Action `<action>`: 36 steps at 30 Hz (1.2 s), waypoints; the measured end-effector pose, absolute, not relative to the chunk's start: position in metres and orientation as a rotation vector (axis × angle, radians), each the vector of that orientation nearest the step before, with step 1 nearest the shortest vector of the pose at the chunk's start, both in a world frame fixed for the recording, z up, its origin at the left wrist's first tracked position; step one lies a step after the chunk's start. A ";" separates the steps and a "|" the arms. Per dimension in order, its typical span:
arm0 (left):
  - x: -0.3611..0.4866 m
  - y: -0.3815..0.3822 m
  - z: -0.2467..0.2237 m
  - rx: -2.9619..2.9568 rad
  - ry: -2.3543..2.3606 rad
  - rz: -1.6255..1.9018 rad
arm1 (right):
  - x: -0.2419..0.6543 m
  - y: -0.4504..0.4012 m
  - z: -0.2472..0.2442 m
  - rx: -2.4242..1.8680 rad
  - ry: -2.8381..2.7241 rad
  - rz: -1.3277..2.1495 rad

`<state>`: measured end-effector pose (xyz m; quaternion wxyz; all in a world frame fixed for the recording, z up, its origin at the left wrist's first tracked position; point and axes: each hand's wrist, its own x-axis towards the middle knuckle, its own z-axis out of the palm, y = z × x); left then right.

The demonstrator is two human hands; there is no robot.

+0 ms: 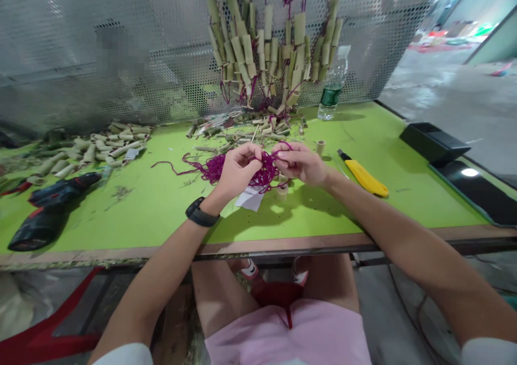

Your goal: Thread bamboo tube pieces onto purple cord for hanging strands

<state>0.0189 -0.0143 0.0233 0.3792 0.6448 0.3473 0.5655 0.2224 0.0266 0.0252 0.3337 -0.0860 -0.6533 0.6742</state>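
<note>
Over the green table, my left hand (242,167) pinches purple cord between thumb and forefinger. My right hand (300,163) faces it from the right, its fingertips closed on the same cord. A tangled heap of purple cord (213,168) lies on the table under and between both hands, with one loose end trailing left. Just below the fingers is a short bamboo piece (281,191), partly in shadow. Beside it a scrap of white paper (250,198) lies under the cord. Another short bamboo tube (320,148) stands upright behind my right hand.
A yellow utility knife (367,177) lies right of my hands. Farther right are a phone (476,187) and a black box (438,141). A cordless drill (48,209) and cut bamboo pieces (91,152) lie left. Strung bamboo (242,42) hangs behind, near a water bottle (333,90).
</note>
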 end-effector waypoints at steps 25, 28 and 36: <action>0.012 -0.007 0.022 1.544 0.857 1.481 | 0.224 0.034 0.024 -0.410 -1.676 1.565; 0.011 -0.007 0.020 1.561 0.853 1.463 | 0.220 0.030 0.021 -0.449 -1.693 1.507; 0.013 -0.010 0.021 1.624 0.857 1.427 | 0.214 0.026 0.019 -0.470 -1.657 1.473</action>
